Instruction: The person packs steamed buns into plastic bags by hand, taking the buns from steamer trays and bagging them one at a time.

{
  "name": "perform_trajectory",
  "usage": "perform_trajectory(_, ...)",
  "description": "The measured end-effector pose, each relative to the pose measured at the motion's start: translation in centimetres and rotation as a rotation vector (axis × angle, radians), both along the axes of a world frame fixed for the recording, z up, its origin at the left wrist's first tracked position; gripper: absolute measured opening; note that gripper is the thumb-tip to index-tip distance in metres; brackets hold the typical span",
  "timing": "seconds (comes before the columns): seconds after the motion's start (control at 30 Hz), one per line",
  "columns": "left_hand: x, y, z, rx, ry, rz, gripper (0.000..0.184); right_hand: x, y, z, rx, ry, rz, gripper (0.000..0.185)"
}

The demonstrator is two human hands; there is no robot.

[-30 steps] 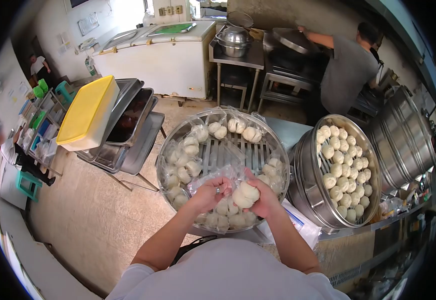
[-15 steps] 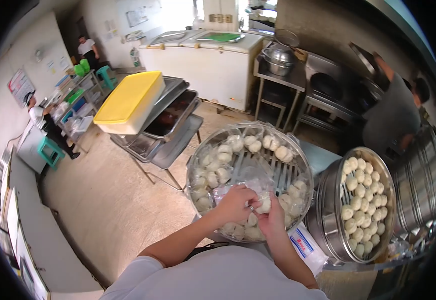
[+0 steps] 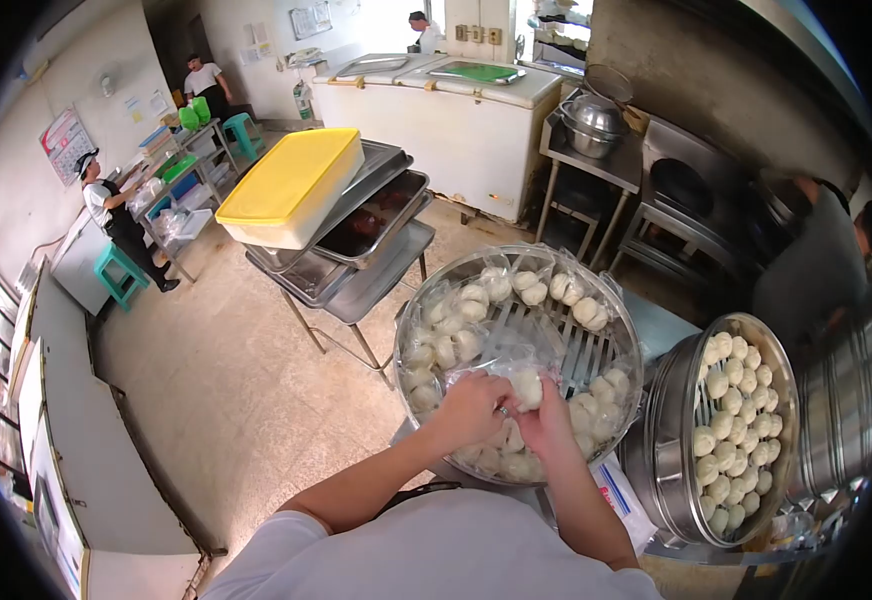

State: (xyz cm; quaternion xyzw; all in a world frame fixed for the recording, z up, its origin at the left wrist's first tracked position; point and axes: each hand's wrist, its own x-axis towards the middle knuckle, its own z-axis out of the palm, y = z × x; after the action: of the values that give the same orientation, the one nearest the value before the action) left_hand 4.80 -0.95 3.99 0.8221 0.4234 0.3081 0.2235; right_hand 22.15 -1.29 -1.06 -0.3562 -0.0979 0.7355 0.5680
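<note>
Over a round steel steamer tray (image 3: 403, 375), both of my hands work close together. Between them is a white steamed bun (image 3: 528, 388), with my right hand (image 3: 548, 418) wrapped around its right side. My left hand (image 3: 471, 408), wearing a ring, is closed on a clear plastic bag (image 3: 506, 358) that spreads in front of the bun. Whether the bun is fully inside the bag, I cannot tell. Bagged buns (image 3: 446, 348) line the slatted tray's edge in a ring, and bare slats (image 3: 581, 345) show near its middle.
A tilted steamer tier (image 3: 791, 400) of unwrapped buns stands to the right, near stacked steamers (image 3: 836, 390). Ahead are a yellow-lidded tub (image 3: 291, 185) on metal trays and a white chest freezer (image 3: 426, 140). One person (image 3: 806, 250) is at the stove; others stand farther back.
My view has shifted slightly, so the scene sits farther right and lower. The bun shows more above my fingers. At the stove, the raised pan or lid has come down.
</note>
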Motion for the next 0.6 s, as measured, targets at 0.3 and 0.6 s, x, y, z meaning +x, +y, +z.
perform_trajectory(0.3,2.4,-1.9,-3.3,0.0,-0.266,-0.006,0.018,-1.7,1.8,-0.7,0.144,-0.608,-0.425,0.034)
perform_trajectory(0.6,3.8,-0.6,0.7,-0.094,-0.324,0.103,0.013,1.1,-1.6,-0.6,0.435,-1.296,-0.19,0.058)
